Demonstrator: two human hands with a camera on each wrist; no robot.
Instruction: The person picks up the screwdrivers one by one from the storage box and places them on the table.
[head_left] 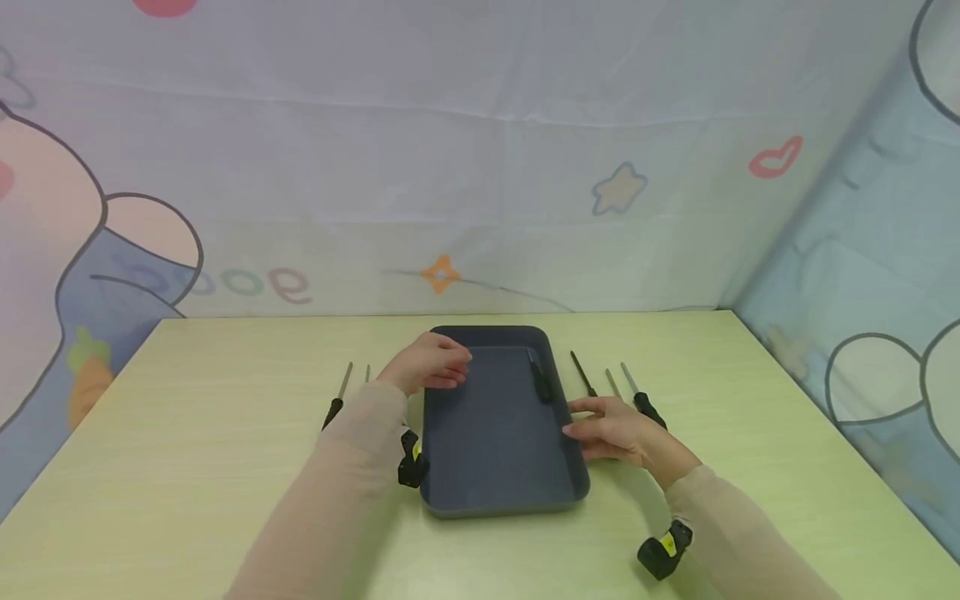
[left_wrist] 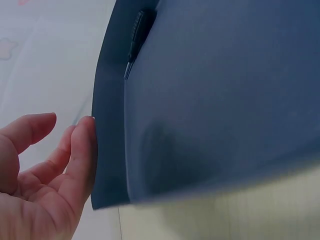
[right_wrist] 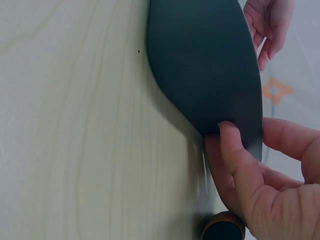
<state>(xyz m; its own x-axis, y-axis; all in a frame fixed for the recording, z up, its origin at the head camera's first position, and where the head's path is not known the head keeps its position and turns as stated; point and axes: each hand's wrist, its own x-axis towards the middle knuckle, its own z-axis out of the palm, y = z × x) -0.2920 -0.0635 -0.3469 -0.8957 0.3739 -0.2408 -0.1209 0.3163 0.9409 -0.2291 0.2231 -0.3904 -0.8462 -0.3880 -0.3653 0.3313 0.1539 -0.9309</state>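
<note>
A dark grey rectangular tray [head_left: 495,450] lies on the table with a small black-handled screwdriver [head_left: 540,379] inside along its right wall. My right hand [head_left: 611,429] grips the tray's right side, fingers against the outer wall and thumb at the rim in the right wrist view. Over the tray's upper left rim hovers my left hand [head_left: 427,364], its fingers loosely bent and thumb apart in the left wrist view. Nothing is held in it; whether its fingertips touch the tray I cannot tell.
Left of the tray lies a black-handled screwdriver [head_left: 335,404], with another shaft [head_left: 367,372] partly behind the left hand. To the right are several more, including a dark-shafted one [head_left: 581,371] and a black-handled one [head_left: 648,410]. A printed cloth [head_left: 487,183] hangs behind the table.
</note>
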